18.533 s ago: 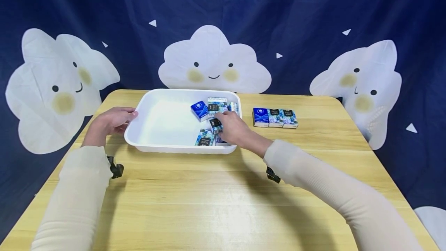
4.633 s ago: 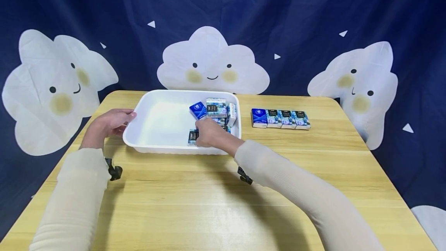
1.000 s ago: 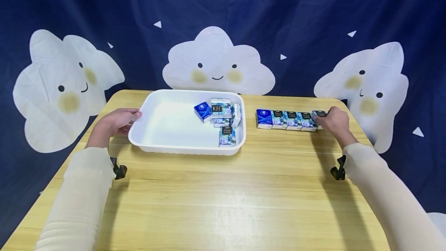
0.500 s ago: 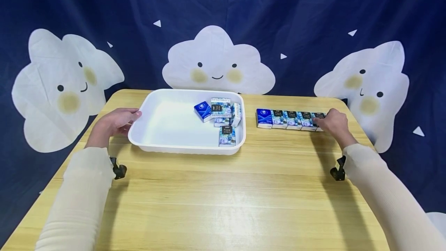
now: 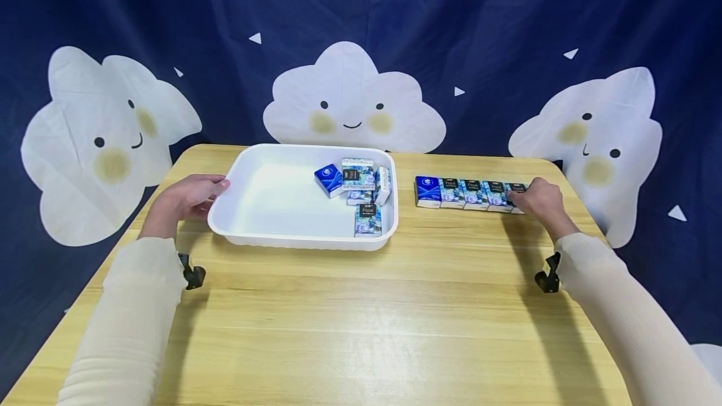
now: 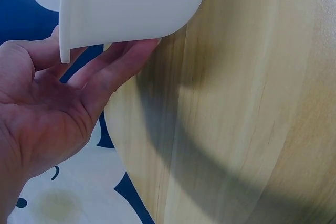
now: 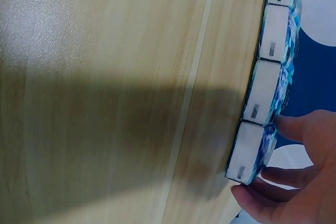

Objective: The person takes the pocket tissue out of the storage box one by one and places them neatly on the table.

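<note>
My left hand (image 5: pixel 190 197) grips the left end of a white plastic tub (image 5: pixel 282 242). In the left wrist view the thumb is at the rim and the fingers reach beneath the tub's wall. To the right of the tub, several small tissue packs lie side by side in a straight row, starting with a blue pack (image 5: pixel 428 192). At the row's right end my right hand (image 5: pixel 540 198) holds a floral tissue pack (image 7: pixel 245 153), its thumb near the seam with the neighbouring pack and its fingers at the outer end.
Inside the tub, toward its right side, lie a blue pack (image 5: pixel 329 181) and several floral packs, one of them (image 5: pixel 368 220) by the front wall. The wooden table (image 5: pixel 350 318) ends at a dark blue curtain (image 5: pixel 485 30) with cloud prints.
Over the longer span, two floral packs have joined the row. Within the last second, my right hand has brought the end pack leftward against its neighbour. My left hand has stayed on the tub.
</note>
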A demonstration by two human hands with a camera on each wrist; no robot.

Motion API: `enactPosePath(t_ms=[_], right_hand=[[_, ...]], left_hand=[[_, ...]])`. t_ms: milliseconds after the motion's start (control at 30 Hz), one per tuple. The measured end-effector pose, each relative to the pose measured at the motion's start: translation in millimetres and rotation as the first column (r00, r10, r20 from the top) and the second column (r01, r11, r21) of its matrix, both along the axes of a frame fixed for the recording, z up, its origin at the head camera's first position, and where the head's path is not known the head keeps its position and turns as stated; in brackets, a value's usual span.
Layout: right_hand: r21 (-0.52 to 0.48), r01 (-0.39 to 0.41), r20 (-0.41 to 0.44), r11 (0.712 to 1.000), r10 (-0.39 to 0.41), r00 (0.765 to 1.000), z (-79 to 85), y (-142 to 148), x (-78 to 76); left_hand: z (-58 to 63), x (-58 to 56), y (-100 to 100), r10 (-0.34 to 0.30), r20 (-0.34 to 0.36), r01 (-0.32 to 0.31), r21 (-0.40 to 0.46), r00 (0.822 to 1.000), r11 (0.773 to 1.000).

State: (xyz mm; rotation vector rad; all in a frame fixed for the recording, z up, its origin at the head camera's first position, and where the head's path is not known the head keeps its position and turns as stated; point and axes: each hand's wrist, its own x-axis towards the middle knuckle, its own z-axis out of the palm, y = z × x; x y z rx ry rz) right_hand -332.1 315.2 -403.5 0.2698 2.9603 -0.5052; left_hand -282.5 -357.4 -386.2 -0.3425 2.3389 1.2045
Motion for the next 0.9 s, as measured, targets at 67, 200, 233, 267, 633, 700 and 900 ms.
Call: enactPosePath(t_ms=[67, 200, 233, 267, 633, 700, 900], right_hand=[[0.004, -0.002, 0.004, 1.000, 0.002, 1.000, 0.8, 0, 0.6], [0.003, -0.013, 0.011, 1.000, 0.013, 1.000, 2.9, 2, 2.0], [0.001, -0.016, 0.008, 1.000, 0.016, 1.000, 3.1, 2, 2.1], [0.000, -0.020, 0.001, 1.000, 0.020, 1.000, 3.4, 2, 2.1], [-0.002, -0.063, -0.151, 0.998, 0.062, 0.987, 8.5, -11, 0.8], [-0.009, -0.075, -0.148, 0.997, 0.073, 0.986, 10.2, -16, 0.4], [-0.017, -0.111, -0.160, 0.994, 0.107, 0.981, 14.3, -36, -1.9]], left_hand=[[0.3, 0.0, 0, -0.001, 0.001, 0.001, -0.002, 1.000, 1.000], [0.9, 0.0, 1, -0.005, 0.002, 0.005, -0.010, 1.000, 1.000], [1.1, 0.0, 1, -0.006, 0.002, 0.006, -0.012, 1.000, 1.000], [1.2, 0.0, 1, -0.007, 0.003, 0.007, -0.013, 1.000, 1.000], [0.4, -0.6, 0, -0.004, 0.007, 0.005, -0.018, 1.000, 1.000], [-0.5, -0.5, 0, -0.003, 0.006, 0.003, -0.016, 1.000, 1.000], [-0.8, 0.1, 0, 0.004, 0.004, -0.004, -0.015, 1.000, 1.000]])
